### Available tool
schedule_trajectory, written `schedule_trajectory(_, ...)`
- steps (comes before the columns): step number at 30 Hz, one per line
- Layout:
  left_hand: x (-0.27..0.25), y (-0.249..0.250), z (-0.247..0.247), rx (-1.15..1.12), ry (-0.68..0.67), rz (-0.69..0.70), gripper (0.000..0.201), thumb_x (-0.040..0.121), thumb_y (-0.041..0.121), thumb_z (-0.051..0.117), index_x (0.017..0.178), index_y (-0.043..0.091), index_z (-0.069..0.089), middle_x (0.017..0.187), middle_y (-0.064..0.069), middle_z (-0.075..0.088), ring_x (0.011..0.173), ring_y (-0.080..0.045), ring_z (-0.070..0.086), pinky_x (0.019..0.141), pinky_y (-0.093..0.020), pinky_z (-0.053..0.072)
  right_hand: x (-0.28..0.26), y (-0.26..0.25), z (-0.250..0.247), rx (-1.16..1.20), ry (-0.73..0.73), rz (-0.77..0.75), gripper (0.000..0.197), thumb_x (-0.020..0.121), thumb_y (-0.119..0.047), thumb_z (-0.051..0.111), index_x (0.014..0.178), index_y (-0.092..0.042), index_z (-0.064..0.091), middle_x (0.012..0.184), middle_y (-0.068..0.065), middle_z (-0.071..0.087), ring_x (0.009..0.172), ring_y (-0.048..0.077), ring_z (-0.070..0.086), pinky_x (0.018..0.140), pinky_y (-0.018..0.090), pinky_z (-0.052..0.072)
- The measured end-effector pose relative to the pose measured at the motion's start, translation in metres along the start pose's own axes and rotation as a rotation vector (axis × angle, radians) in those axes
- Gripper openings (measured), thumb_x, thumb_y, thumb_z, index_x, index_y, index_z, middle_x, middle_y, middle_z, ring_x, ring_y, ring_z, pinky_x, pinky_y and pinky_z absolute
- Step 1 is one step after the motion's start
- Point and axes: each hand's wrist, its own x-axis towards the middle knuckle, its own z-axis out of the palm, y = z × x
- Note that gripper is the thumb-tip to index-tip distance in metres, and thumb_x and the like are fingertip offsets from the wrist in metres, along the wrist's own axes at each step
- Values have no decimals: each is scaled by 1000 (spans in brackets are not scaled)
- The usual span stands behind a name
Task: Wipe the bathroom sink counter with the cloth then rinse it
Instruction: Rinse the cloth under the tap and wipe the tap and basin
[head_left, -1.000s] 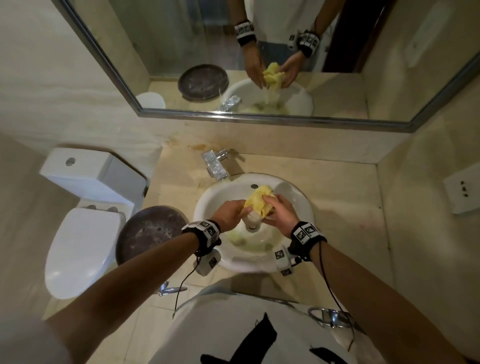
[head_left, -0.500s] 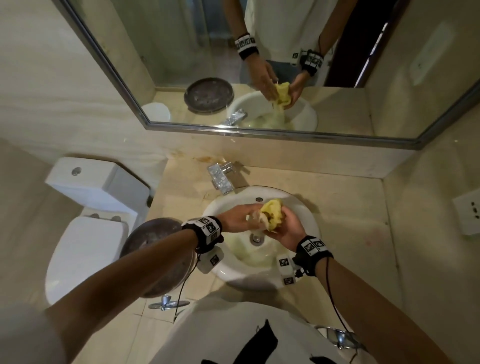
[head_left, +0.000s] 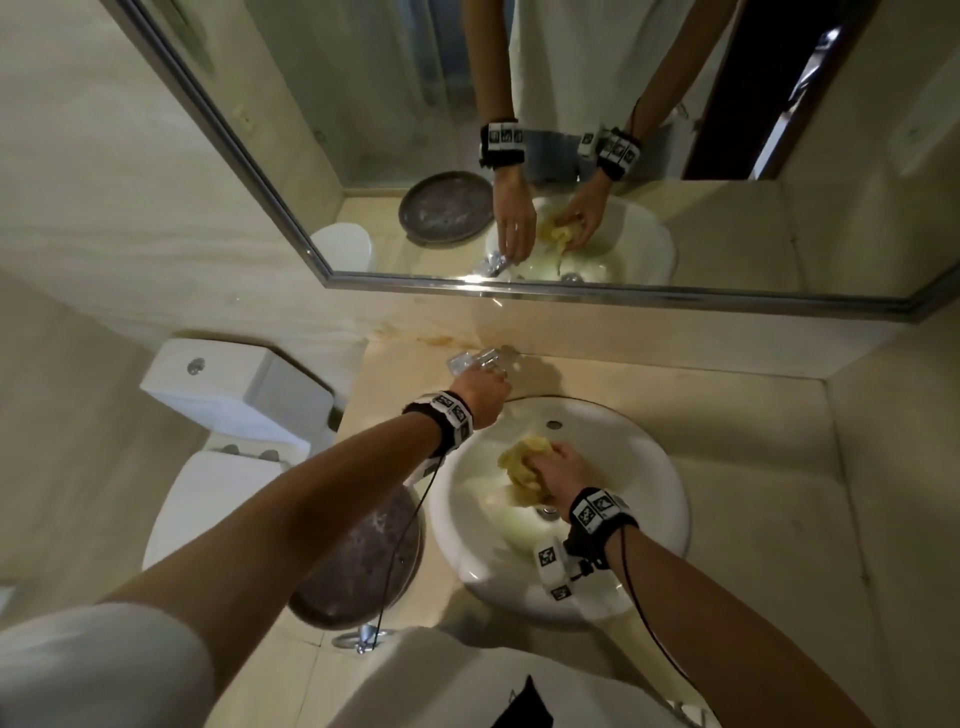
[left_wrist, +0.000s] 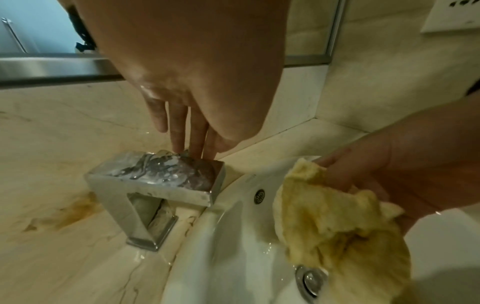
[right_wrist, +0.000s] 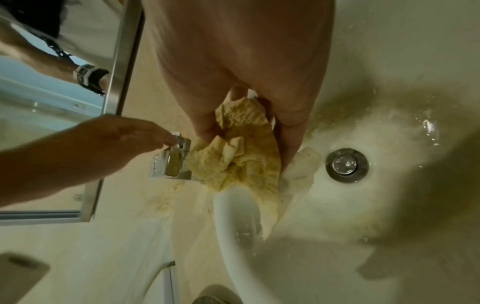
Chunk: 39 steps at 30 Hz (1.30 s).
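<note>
A crumpled yellow cloth (head_left: 522, 465) hangs over the white sink basin (head_left: 660, 488), gripped by my right hand (head_left: 558, 470). In the right wrist view the cloth (right_wrist: 239, 156) is bunched between thumb and fingers of my right hand (right_wrist: 249, 123), beside the drain (right_wrist: 346, 164). My left hand (head_left: 480, 387) reaches to the chrome faucet (head_left: 470, 361) at the back left of the counter (head_left: 753, 426). In the left wrist view its straight fingers (left_wrist: 182, 131) touch the rear of the faucet's flat top (left_wrist: 166, 172). No water stream shows.
A dark round tray (head_left: 363, 561) lies on the counter left of the basin. A white toilet (head_left: 218, 467) stands further left. The mirror (head_left: 519, 130) runs along the back wall, brown stains (left_wrist: 70, 214) mark the counter by the faucet, and a wall socket (left_wrist: 451, 14) sits at right.
My left hand has let go of the cloth and moved back left to the faucet. My right hand alone now holds the cloth, lower in the basin.
</note>
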Motion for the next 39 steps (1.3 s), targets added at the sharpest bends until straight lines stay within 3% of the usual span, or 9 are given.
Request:
schedule_trajectory(5, 26, 5, 6, 161, -50, 19, 29, 94, 18, 47, 116, 14, 66, 123, -6, 66, 122, -28, 54, 115, -43, 28, 6, 1, 10, -43, 33, 25, 29, 88, -13, 67, 114, -24, 59, 96, 9, 68, 74, 21, 62, 55, 28, 46)
schedule_trajectory(11, 38, 5, 14, -13, -101, 29, 24, 94, 14, 49, 110, 9, 66, 119, -11, 67, 113, -30, 62, 92, -39, 49, 16, 2, 12, -106, 74, 16, 29, 84, -13, 68, 106, -29, 61, 102, 9, 70, 83, 26, 65, 63, 34, 54)
schedule_trajectory(15, 43, 7, 10, -49, -102, 37, 23, 95, 11, 47, 107, 7, 66, 115, -13, 67, 104, -32, 65, 80, -40, 52, 22, 3, 16, -160, 103, -26, 34, 81, -7, 69, 110, -23, 63, 102, 11, 72, 91, 30, 69, 75, 41, 60)
schedule_trajectory(19, 46, 1, 7, -58, -84, 44, 28, 94, 12, 45, 118, 7, 59, 123, -12, 58, 109, -35, 62, 85, -43, 50, 29, 2, 19, -163, 110, -44, 35, 79, -6, 69, 108, -26, 63, 101, 10, 73, 92, 29, 70, 79, 43, 61)
schedule_trajectory(25, 53, -7, 4, -73, -73, 77, 29, 94, 14, 45, 122, 8, 53, 119, -11, 56, 108, -36, 59, 93, -45, 48, 35, -3, 24, -143, 124, -67, 34, 79, -1, 66, 102, -26, 61, 99, 13, 72, 85, 29, 67, 73, 39, 58)
schedule_trajectory(29, 55, -9, 3, -79, -71, 69, 36, 93, 13, 47, 129, 7, 50, 138, -11, 46, 112, -37, 57, 83, -42, 44, 38, -6, 23, -141, 116, -74, 36, 82, 2, 64, 105, -25, 57, 97, 13, 70, 83, 28, 66, 66, 34, 55)
schedule_trajectory(33, 55, -13, 7, -53, -81, 79, 45, 90, 15, 52, 135, 9, 47, 159, -10, 21, 116, -36, 58, 95, -47, 42, 43, -3, 23, -158, 115, -72, 35, 81, 3, 64, 106, -21, 60, 95, 13, 70, 79, 26, 66, 61, 31, 54)
schedule_trajectory(36, 53, -13, 4, -139, -76, 98, 42, 93, 17, 52, 133, 5, 48, 162, -13, 14, 117, -38, 58, 74, -43, 42, 50, 1, 28, -169, 107, -63, 35, 80, 3, 63, 107, -17, 63, 100, 17, 72, 82, 29, 68, 64, 36, 58)
schedule_trajectory(39, 44, -8, -2, -340, 63, 46, 37, 95, 16, 49, 130, 5, 50, 153, -16, 34, 108, -36, 60, 69, -40, 47, 59, 3, 33, -194, 75, -56, 34, 83, -2, 65, 115, -12, 61, 110, 17, 71, 96, 35, 69, 79, 46, 60)
